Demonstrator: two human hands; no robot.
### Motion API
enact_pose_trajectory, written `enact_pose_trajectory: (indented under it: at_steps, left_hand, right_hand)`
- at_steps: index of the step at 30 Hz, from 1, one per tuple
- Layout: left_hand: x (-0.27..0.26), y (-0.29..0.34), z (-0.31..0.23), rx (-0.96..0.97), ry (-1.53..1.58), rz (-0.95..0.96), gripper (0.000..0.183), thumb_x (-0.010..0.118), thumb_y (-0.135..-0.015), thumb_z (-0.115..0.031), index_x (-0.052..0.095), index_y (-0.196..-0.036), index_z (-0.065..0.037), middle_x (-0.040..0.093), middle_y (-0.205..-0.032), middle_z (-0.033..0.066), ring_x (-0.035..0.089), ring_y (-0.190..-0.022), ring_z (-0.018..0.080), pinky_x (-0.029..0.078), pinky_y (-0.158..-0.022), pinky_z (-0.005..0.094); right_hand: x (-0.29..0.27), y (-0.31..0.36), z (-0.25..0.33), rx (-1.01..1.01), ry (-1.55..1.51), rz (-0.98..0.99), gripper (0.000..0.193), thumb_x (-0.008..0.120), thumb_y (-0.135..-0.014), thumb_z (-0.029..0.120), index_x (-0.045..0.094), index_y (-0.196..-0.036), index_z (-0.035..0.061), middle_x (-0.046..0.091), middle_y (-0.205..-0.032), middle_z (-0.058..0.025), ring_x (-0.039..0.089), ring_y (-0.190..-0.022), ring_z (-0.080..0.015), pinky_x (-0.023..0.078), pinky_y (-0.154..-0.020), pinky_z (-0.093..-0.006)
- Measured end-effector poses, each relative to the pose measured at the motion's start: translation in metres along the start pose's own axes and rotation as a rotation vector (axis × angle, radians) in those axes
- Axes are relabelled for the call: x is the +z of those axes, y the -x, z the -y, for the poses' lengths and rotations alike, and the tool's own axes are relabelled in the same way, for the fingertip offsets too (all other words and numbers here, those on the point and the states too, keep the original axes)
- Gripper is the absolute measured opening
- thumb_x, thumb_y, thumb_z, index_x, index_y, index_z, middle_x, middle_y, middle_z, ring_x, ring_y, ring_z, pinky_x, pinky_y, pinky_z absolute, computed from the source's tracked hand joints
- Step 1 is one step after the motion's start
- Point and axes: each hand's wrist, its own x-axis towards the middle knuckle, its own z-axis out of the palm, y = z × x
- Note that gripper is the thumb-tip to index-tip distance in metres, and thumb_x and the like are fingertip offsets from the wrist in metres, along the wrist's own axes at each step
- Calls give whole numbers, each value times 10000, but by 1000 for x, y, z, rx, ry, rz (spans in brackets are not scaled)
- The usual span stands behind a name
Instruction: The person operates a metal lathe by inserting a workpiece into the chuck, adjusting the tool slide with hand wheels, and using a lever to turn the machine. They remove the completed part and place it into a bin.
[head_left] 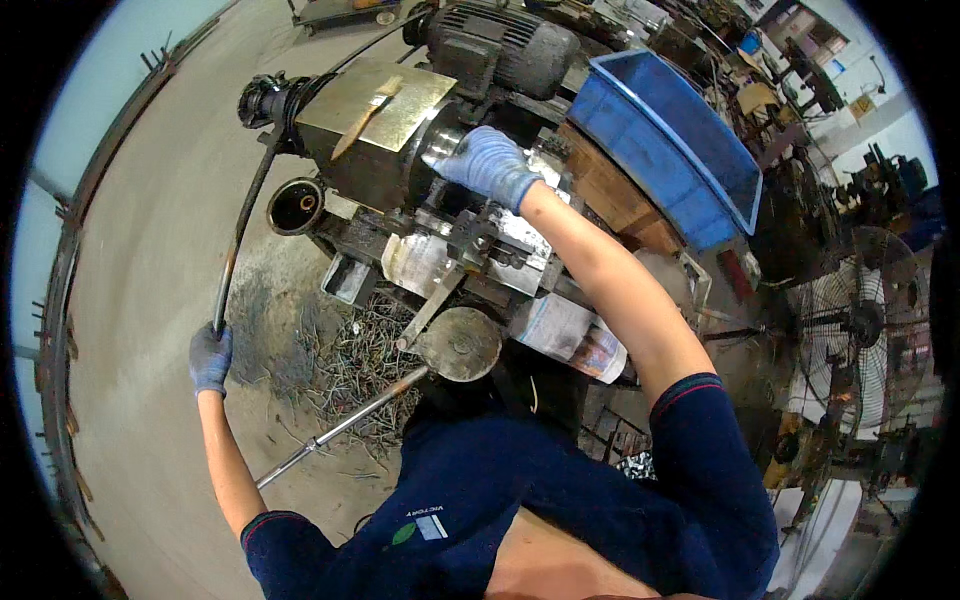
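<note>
My left hand [210, 360], in a grey-blue glove, is wrapped round the lower end of a long dark lever [245, 220]. The lever runs up to the far-left end of a lathe-like machine [355, 170]. My right hand [488, 168], in a blue striped glove, is closed on a shiny round metal part [442, 130] at the right face of the machine's head; its fingertips are partly hidden. A wooden-handled brush [365, 118] lies on the flat metal plate [410, 85] on top of the head. Below my right hand is the tool slide [480, 245] with a flat handle [432, 308].
A blue bin [660, 140] stands at the right on wooden boards. Behind the machine head is a dark motor [505, 45]. Thin metal shavings [365, 370] litter the floor near a round stool-like disc [460, 345] and a metal rod [340, 428]. A fan [865, 320] stands far right.
</note>
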Motion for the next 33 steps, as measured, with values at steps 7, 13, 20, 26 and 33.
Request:
enact_pose_trajectory:
  at_steps: [7,13,20,26,33]
  left_hand:
    - [-17,-41,18,37,-263,-108,183,542,-812,-241,622,-844,-79,632,-803,177,612,-751,363,482,-661,461]
    - [-17,-110,83,76,-457,-249,141,520,-809,-193,618,-860,-106,638,-776,159,626,-715,351,498,-623,439]
    - [5,-114,29,256,363,-536,305,530,-866,-318,641,-1037,-91,659,-871,163,637,-832,296,491,-727,388]
    - [173,-105,-65,-43,631,404,488,569,-846,-370,542,-1217,-54,655,-1019,118,621,-885,212,465,-804,361]
    - [224,-110,-119,535,-172,358,314,538,-810,-337,610,-1062,-164,637,-1025,149,604,-946,347,488,-787,439]
  right_hand:
    - [-15,9,8,-5,-53,33,467,630,-728,533,679,-939,119,664,-865,-168,632,-830,-339,497,-742,-392]
    - [-19,5,13,25,-20,32,497,630,-707,566,695,-837,91,653,-742,-184,640,-764,-332,497,-725,-400]
    - [-34,59,-3,-256,-50,-400,299,727,-706,303,685,-841,40,591,-1101,-196,600,-974,-312,480,-847,-343]
    - [-85,173,-68,-159,-161,-399,306,717,-719,334,679,-841,56,559,-1169,-205,595,-1012,-324,481,-847,-363]
    - [-89,305,-175,266,-29,-575,277,739,-719,248,666,-789,-10,665,-838,-147,645,-747,-202,505,-670,-308]
